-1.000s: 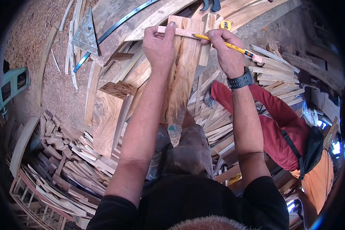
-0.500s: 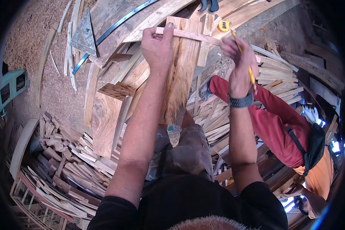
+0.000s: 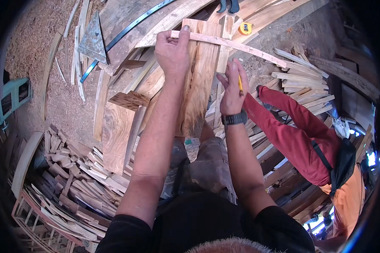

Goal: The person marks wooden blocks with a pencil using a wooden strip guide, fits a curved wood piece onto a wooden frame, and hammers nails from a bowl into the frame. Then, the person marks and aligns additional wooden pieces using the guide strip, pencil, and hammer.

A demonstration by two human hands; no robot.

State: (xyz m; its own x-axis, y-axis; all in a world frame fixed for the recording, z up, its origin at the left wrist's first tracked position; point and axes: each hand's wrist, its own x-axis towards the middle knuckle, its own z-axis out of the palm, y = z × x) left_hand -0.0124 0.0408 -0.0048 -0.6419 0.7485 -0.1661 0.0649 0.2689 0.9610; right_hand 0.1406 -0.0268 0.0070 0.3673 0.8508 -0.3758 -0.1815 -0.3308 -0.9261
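My left hand (image 3: 172, 51) pinches the left end of a thin, slightly curved wooden strip (image 3: 240, 47), thumb on top. The strip lies across the upper part of a wide grained board (image 3: 200, 76) and sticks out past its right side. Below the strip, right of the board, is my right hand (image 3: 232, 90), with a watch on the wrist. A yellow pencil (image 3: 240, 85) is held in it, partly hidden by the fingers, which point upward and touch neither strip nor board. Beyond the strip lies a yellow tape measure (image 3: 245, 28).
A triangular metal plate (image 3: 93, 41) and a blue metal strip (image 3: 126, 35) lie at upper left. At right stands a person in red trousers (image 3: 295, 130). Wood offcuts (image 3: 76, 177) are heaped at lower left, and more sticks (image 3: 304, 84) lie at right. A green machine (image 3: 12, 99) is far left.
My right hand has let go of the strip and moved down and left with the pencil, uncovering the strip's right part. My left hand has barely moved. The other person's legs have shifted.
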